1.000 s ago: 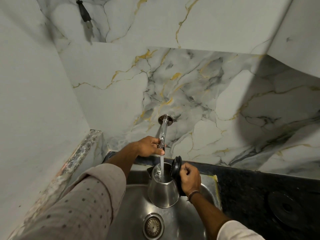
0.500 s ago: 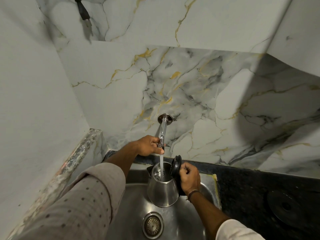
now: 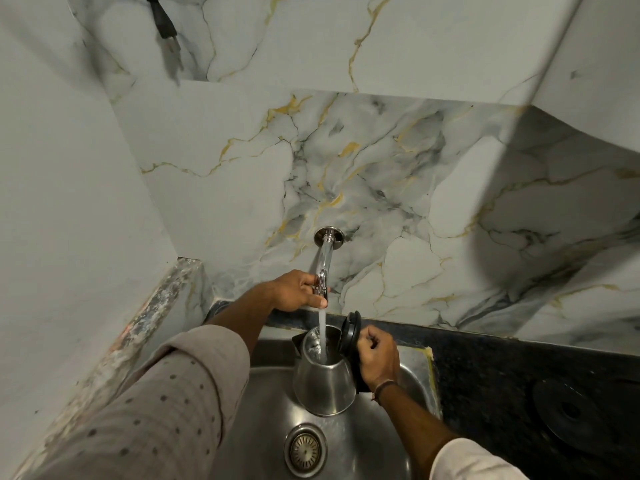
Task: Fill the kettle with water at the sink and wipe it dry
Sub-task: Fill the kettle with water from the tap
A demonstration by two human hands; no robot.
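Observation:
A steel kettle [image 3: 323, 384] stands upright in the steel sink [image 3: 412, 372], its black lid [image 3: 349, 331] flipped open. My right hand [image 3: 378, 356] grips the kettle's handle, which the hand hides. A chrome tap [image 3: 323, 258] juts from the marble wall, and a stream of water [image 3: 322, 336] falls from it into the kettle's mouth. My left hand [image 3: 294, 291] is closed on the tap's lever at the spout's end.
The sink's drain [image 3: 305, 450] lies in front of the kettle. A black counter [image 3: 502, 375] runs to the right, with the round black kettle base [image 3: 571, 415] on it. A marble ledge [image 3: 162, 306] borders the left. A black plug [image 3: 162, 17] hangs on the wall above.
Both hands and the kettle hold the same places while water keeps running into the kettle; only the camera view has shifted slightly.

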